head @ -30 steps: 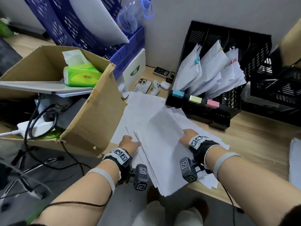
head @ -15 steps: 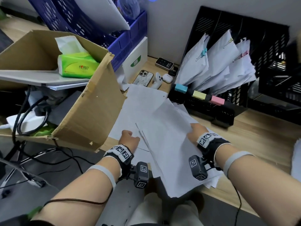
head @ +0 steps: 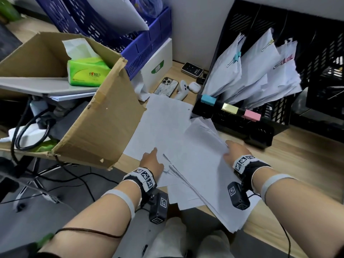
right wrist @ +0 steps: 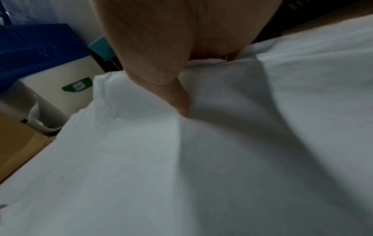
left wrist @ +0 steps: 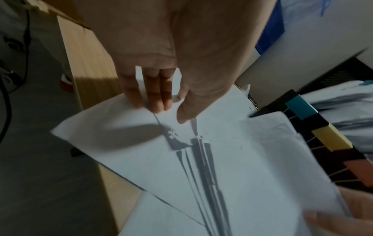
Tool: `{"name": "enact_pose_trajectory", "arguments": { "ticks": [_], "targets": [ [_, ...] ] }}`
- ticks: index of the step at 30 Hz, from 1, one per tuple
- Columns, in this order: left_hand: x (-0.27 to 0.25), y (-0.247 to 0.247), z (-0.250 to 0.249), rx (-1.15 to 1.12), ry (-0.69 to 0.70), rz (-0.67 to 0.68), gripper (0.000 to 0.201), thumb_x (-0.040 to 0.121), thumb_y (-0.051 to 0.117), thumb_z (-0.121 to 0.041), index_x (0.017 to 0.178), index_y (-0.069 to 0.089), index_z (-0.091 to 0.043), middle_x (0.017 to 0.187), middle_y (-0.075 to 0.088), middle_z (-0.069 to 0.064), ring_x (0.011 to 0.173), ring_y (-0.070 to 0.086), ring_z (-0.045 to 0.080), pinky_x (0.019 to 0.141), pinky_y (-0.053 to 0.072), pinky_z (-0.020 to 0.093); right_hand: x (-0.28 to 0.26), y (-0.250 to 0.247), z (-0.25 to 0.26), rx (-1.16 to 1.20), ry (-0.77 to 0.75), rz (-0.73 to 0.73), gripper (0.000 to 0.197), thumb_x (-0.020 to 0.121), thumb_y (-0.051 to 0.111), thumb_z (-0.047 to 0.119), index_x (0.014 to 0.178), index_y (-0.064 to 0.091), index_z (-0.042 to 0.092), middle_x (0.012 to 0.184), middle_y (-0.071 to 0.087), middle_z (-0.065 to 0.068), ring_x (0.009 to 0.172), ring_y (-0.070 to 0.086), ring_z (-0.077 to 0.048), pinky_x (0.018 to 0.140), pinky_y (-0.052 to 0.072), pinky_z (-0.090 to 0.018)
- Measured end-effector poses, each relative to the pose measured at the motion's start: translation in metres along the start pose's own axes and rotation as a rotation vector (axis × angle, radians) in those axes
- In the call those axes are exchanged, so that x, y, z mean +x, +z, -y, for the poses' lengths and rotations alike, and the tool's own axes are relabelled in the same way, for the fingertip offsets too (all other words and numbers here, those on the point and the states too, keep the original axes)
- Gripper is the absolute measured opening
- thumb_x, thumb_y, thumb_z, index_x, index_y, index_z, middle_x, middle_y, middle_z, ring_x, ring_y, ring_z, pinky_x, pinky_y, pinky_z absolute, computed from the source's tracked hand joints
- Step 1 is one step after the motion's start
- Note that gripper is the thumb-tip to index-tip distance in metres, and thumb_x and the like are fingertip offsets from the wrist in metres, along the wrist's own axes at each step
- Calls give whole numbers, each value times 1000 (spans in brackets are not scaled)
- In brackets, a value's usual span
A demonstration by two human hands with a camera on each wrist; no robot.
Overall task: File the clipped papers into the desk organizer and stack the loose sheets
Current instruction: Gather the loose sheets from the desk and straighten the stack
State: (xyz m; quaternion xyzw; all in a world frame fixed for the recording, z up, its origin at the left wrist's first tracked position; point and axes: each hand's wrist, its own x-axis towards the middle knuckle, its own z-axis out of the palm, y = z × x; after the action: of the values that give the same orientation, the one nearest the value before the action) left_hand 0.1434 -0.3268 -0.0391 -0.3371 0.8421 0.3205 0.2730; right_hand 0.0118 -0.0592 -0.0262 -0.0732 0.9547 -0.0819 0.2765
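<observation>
A sheaf of loose white sheets lies tilted over the desk's front edge, with more sheets flat beneath it. My right hand grips the sheaf's right edge, thumb on top and fingers hidden under the paper. At the sheaf's left edge is my left hand; in the left wrist view a sheet edge is pinched between its fingers, with the thumb beside them. The black desk organizer stands behind and holds several clipped papers.
A tipped cardboard box crowds the left side, close to my left hand. A phone, a white controller and a small device lie behind the sheets. Blue trays stand at the back. Bare wooden desk shows to the right.
My right hand has shifted slightly right and away along the sheaf's edge, and the sheaf has swung with it. My left hand stays at the left edge, one finger now stretched forward.
</observation>
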Motion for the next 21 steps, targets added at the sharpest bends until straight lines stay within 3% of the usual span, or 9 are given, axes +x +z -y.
{"name": "enact_pose_trajectory", "arguments": {
  "ticks": [3, 7, 8, 10, 12, 15, 18, 21],
  "targets": [
    [-8, -3, -3, 331, -8, -57, 67, 92, 52, -27, 153, 26, -32, 145, 26, 10, 135, 30, 30, 106, 40, 41, -6, -15, -6, 74, -14, -52, 25, 81, 50, 14, 104, 54, 22, 101, 68, -10, 90, 65, -34, 79, 54, -35],
    [-15, -6, -14, 390, -27, 52, 65, 90, 47, -24, 152, 31, -34, 163, 3, 5, 150, 8, 27, 116, 27, 49, -16, -39, -18, 188, -41, -148, 40, 86, 54, 13, 124, 43, 21, 107, 66, -14, 96, 65, -37, 86, 53, -39],
    [-17, -6, -19, 394, -27, 89, 61, 91, 46, -25, 150, 35, -33, 164, 2, 4, 151, 9, 28, 117, 26, 50, -19, -46, -20, 223, -56, -156, 46, 85, 54, 12, 128, 40, 24, 104, 66, -13, 92, 65, -36, 84, 53, -38],
    [-22, -4, -26, 417, -6, 107, 47, 90, 45, -25, 136, 51, -29, 159, 17, 5, 143, 24, 30, 113, 31, 50, -24, -62, -20, 300, -106, -164, 57, 84, 56, 11, 134, 36, 31, 100, 63, -6, 88, 63, -31, 81, 50, -34],
    [-29, 1, -30, 440, 18, 112, 41, 88, 44, -27, 128, 56, -28, 147, 30, 5, 134, 34, 30, 107, 36, 50, -28, -77, -17, 330, -187, -192, 52, 84, 57, 10, 132, 45, 28, 104, 64, -3, 92, 62, -27, 83, 46, -30],
    [-38, 7, -35, 481, 45, 128, 45, 87, 44, -30, 130, 55, -30, 137, 35, 6, 131, 36, 32, 105, 38, 52, -38, -102, -8, 273, -335, -292, 30, 84, 55, 8, 107, 64, 25, 103, 71, -8, 99, 64, -32, 83, 48, -31],
    [-40, 14, -39, 528, 56, 149, 57, 82, 44, -34, 139, 46, -32, 138, 33, 10, 130, 37, 37, 106, 41, 51, -51, -130, 4, 262, -379, -408, 29, 85, 54, 9, 110, 64, 17, 97, 70, -10, 92, 63, -31, 79, 48, -32],
    [-45, 16, -43, 571, 70, 181, 52, 84, 42, -25, 136, 49, -24, 139, 33, 13, 127, 40, 40, 107, 41, 49, -64, -156, 12, 339, -369, -510, 31, 85, 53, 7, 113, 61, 17, 88, 62, -6, 82, 55, -25, 71, 37, -27]
  ]
}}
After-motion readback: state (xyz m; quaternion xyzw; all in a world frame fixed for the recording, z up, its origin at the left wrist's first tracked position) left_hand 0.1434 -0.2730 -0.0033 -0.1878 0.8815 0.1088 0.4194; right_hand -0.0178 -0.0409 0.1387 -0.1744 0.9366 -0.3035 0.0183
